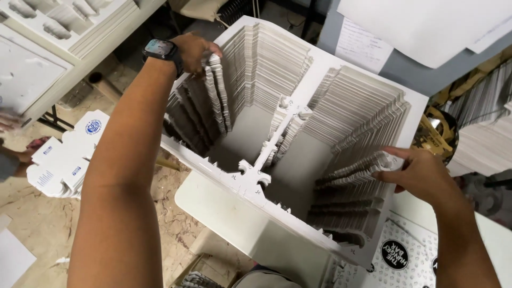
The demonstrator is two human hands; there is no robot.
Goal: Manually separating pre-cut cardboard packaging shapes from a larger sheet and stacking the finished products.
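Below the head camera stands a tall stack of white die-cut sheets [250,178], with two deep cut-out wells whose stepped walls show the sheet edges and a narrow notched rib running between them. At the far left wall of the left well, the left hand [194,50] curls its fingers over the top of a thin bunch of sheets [216,90], pinching it. A dark wristwatch [161,50] sits on that wrist. At the right well, the right hand [421,173] is half open, its fingers spread and their tips pressed on the edges of a bundle of sheets [354,173] leaning off the wall. Beside the left forearm, on the floor, lies a pile of flat white cartons [64,160] with blue printing. Under the right forearm lie white sheets with round black marks [394,253].
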